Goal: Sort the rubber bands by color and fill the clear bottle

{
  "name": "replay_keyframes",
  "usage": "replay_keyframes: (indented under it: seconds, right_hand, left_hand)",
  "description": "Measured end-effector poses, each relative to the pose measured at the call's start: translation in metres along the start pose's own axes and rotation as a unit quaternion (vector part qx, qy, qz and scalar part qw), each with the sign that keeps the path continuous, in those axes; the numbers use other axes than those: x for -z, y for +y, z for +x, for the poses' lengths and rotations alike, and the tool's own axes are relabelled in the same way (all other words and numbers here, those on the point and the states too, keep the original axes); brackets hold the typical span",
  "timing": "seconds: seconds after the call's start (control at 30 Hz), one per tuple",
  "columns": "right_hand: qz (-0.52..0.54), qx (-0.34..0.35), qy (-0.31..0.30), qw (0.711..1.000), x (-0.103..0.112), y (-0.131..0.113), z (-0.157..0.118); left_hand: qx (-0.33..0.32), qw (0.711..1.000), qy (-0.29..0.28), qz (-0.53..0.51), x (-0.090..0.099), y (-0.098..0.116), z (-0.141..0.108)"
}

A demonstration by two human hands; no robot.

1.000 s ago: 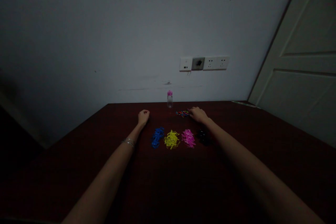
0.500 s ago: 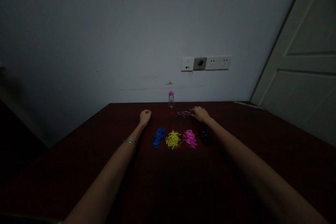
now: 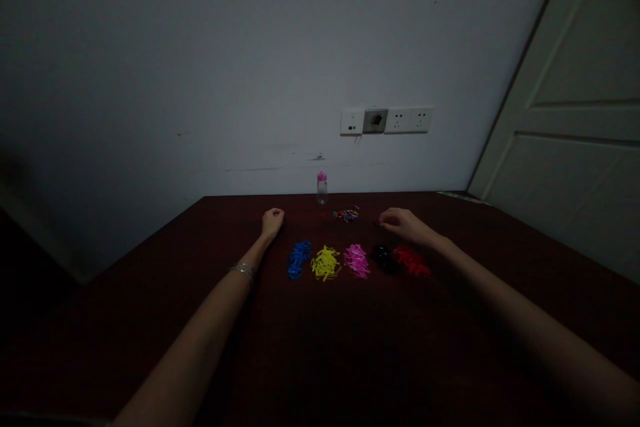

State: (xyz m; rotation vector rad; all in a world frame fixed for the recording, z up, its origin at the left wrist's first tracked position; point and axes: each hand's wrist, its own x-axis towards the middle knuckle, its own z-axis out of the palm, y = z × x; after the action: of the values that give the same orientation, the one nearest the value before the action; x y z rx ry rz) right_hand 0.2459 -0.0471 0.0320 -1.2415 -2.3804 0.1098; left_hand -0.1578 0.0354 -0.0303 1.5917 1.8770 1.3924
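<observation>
My left hand [image 3: 273, 221] rests on the table in a loose fist, with no object showing in it. Beyond the sorted piles is my right hand [image 3: 399, 221], its thumb and fingers pinched together over a small dark bit too faint to name. To its left lies a small heap of mixed-colour rubber bands [image 3: 346, 215]. Nearer to me runs a row of single-colour band piles: blue [image 3: 299, 259], yellow [image 3: 326, 263], pink [image 3: 357, 261], black [image 3: 383, 258] and red [image 3: 411, 260]. The right forearm passes just right of the red pile.
A clear bottle with a pink top [image 3: 322, 189] stands near the wall, behind the mixed heap. Sockets and a switch plate [image 3: 386, 121] are on the wall above the dark red table [image 3: 320, 347]. A pale door [image 3: 575, 113] is at the right.
My right hand has drawn away from the mixed heap, rightward and slightly nearer, fingers pinched. The red pile, hidden before by my arm, now shows. My left hand stays in place; the view has shifted slightly.
</observation>
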Motion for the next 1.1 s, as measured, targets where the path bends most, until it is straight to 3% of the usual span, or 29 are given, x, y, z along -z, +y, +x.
replay_keyframes:
  seconds: [0.3,0.83,1.1]
  right_hand:
    - [0.07,0.01,-0.042,0.997,0.002,-0.014,-0.047]
    - [0.09,-0.011,-0.036,0.995,-0.005,-0.03,-0.058]
    - [0.073,0.018,-0.032,0.997,-0.005,-0.035,-0.06]
  left_hand:
    - [0.004,1.0,0.001,0.003,0.001,0.001,0.0]
    - [0.011,1.0,-0.002,0.014,0.005,0.005,-0.003]
    - [0.001,1.0,-0.007,0.02,0.004,0.002,-0.001]
